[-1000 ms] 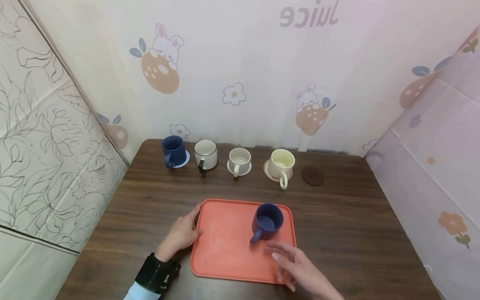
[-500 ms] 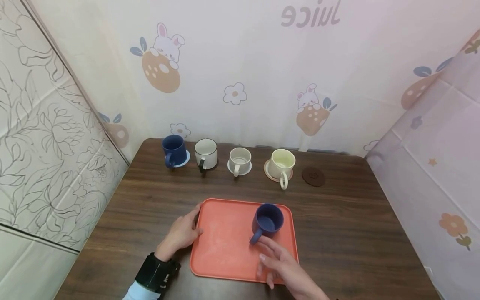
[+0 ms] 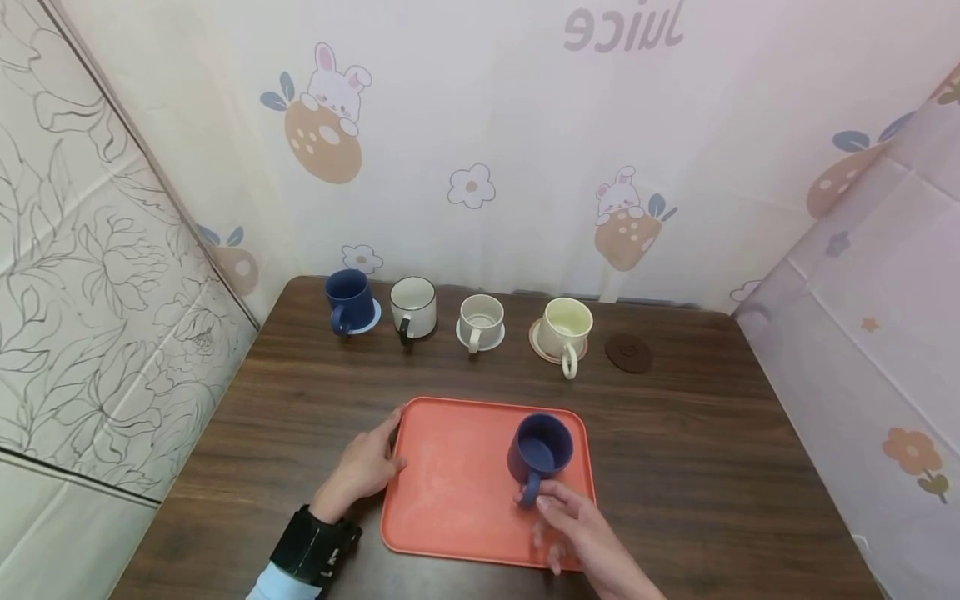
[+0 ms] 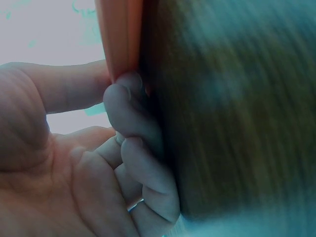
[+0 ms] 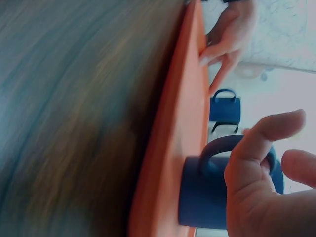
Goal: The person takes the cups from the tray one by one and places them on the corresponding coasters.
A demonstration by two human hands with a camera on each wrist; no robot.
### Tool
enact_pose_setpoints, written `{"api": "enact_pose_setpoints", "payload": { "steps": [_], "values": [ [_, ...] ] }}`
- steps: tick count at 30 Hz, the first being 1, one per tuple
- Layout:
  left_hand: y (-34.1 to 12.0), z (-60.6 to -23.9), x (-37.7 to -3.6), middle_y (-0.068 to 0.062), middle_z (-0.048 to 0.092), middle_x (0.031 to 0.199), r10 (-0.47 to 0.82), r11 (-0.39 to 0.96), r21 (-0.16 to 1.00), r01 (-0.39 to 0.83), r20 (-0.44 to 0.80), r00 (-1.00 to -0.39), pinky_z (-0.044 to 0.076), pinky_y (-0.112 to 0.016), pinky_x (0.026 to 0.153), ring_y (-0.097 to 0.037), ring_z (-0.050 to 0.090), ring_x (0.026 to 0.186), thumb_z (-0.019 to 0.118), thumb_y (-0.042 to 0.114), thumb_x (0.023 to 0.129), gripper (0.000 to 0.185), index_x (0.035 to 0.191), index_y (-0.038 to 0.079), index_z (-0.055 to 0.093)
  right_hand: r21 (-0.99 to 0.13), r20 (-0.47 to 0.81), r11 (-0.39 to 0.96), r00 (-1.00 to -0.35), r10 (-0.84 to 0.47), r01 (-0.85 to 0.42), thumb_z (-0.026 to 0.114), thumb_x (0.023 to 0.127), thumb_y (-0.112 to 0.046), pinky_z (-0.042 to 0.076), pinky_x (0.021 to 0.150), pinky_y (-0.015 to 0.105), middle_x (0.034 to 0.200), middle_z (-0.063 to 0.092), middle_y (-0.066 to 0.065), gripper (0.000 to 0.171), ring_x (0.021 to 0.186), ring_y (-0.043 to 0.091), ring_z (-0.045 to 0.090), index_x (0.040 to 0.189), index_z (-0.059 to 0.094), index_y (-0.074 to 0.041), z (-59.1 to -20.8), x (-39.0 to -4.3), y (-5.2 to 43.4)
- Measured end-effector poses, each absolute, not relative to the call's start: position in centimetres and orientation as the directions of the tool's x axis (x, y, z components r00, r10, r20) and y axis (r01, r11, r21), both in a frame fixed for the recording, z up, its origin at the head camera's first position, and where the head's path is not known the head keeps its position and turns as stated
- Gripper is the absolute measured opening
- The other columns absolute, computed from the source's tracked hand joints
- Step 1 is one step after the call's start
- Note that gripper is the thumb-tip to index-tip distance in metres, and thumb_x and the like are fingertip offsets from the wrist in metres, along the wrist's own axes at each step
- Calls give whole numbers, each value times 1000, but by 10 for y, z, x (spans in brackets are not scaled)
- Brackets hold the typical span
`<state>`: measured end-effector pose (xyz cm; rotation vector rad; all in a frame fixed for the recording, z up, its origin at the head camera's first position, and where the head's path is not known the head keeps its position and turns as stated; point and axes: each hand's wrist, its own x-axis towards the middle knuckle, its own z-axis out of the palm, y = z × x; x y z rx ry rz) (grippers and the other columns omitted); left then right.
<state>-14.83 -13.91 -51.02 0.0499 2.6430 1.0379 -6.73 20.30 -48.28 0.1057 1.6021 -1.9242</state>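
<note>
An orange tray point(image 3: 450, 492) lies on the dark wooden table point(image 3: 712, 467) in front of me. A dark blue mug point(image 3: 542, 448) stands upright on the tray's right part, its handle turned toward me. My right hand point(image 3: 542, 503) reaches in from below and pinches that handle; in the right wrist view the thumb lies across the handle of the mug point(image 5: 207, 197), which stands on the tray point(image 5: 173, 148). My left hand point(image 3: 363, 467) grips the tray's left edge, thumb on the rim. The left wrist view shows the left hand point(image 4: 116, 86) pinching the tray edge point(image 4: 121, 39).
Along the table's far edge stand a blue mug point(image 3: 347, 298), a white mug with a black handle point(image 3: 412, 304), a beige mug point(image 3: 480, 321) and a cream mug point(image 3: 566, 329), each on a coaster. A brown coaster point(image 3: 628, 353) lies bare at the right. Cloth walls enclose the table.
My right hand has moved left and forward onto the mug's handle. The mug has turned, so its handle now points at me, and it has shifted slightly right. The left hand stays put.
</note>
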Motion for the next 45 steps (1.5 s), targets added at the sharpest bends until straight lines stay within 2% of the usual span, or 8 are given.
{"api": "enact_pose_setpoints", "payload": {
  "steps": [3,6,11,19,28,35,45],
  "values": [
    [-139,-510,-148,-4,53,68,143,736,673,-79,-268,-953,41,-34,57,-19,52,57,78,8,94,83,164,7,34,-872,-440,-62,-833,-336,486,57,111,-26,50,52,23,111,69,12,43,72,14,60,137,54,9,-484,-69,208],
    [-140,-510,-148,-4,54,68,147,734,675,-71,-261,-954,41,-34,57,-19,52,57,78,7,94,83,164,6,34,-873,-454,-44,-843,-287,485,57,111,-27,50,51,23,102,69,12,41,69,13,59,133,58,8,-484,-71,212],
    [-141,-511,-149,-3,54,67,142,736,673,-70,-255,-956,41,-34,57,-19,53,56,77,6,94,83,165,7,34,-871,-466,-8,-830,-307,492,59,109,-36,51,50,24,93,68,14,49,68,14,62,132,62,7,-483,-75,212],
    [-140,-510,-148,-4,54,67,148,728,681,-78,-267,-952,42,-34,57,-19,53,56,77,6,95,83,165,7,33,-875,-463,-4,-841,-279,483,57,110,-35,48,48,24,98,69,10,43,62,11,55,120,65,5,-482,-75,218],
    [-140,-512,-146,-3,53,67,154,724,688,-60,-246,-957,41,-34,57,-19,52,56,76,3,93,82,164,5,34,-880,-456,-1,-845,-280,476,57,110,-40,43,45,23,98,70,9,46,53,10,52,121,65,3,-484,-75,220],
    [-139,-511,-146,-4,53,68,147,726,684,-71,-255,-956,41,-34,57,-19,53,56,76,3,94,82,164,5,34,-883,-456,4,-855,-246,470,60,108,-43,40,43,22,101,72,12,53,48,8,47,123,64,8,-485,-74,218],
    [-138,-509,-146,-3,53,67,154,731,680,-58,-247,-957,40,-33,57,-18,52,56,76,3,93,82,164,4,34,-896,-440,1,-889,-130,443,65,106,-34,34,43,21,93,73,8,43,46,7,40,116,70,7,-485,-72,214]
  ]
}}
